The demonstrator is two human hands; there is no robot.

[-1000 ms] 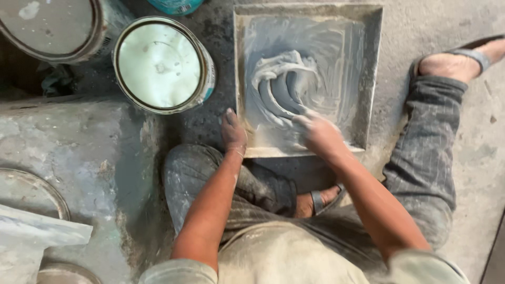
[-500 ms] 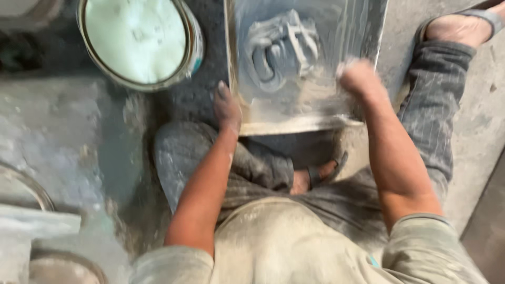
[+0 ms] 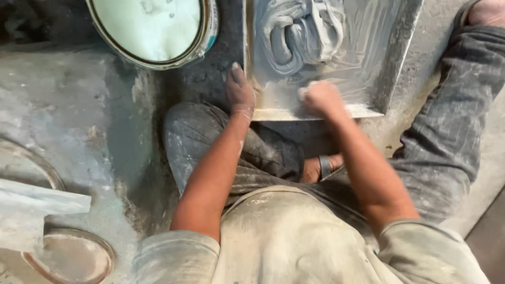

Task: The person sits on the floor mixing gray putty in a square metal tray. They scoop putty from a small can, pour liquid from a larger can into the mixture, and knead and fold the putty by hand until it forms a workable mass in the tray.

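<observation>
I'd judge I'm mid-mixing: left hand (image 3: 239,94) braces the square grey putty-smeared tray (image 3: 395,63); right fist (image 3: 321,98), closed, next sweeps the paste.

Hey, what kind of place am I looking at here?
Probably a building or plastering work site, on a rough concrete floor. A square tray holds grey wet paste, a round bucket holds pale green liquid, and the person's clothes are dusted with powder.
</observation>
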